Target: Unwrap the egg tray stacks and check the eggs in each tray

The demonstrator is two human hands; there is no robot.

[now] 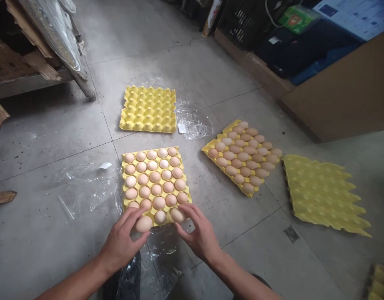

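Note:
A yellow egg tray (124, 192) full of pale brown eggs lies on the concrete floor right in front of me. My left hand (123, 241) is closed around an egg (144, 224) at the tray's near edge. My right hand (198, 233) pinches another egg (177, 215) at the near right corner of the same tray. Both hands reach in from below with bare forearms.
An empty yellow tray (148, 109) lies further back. A second filled tray (224, 134) sits to the right, with an upturned empty tray (323, 193) beside it. Clear plastic wrap (85, 187) is spread on the floor. A wooden rack (29, 50) stands at the left, and boxes and crates (335, 83) at the right.

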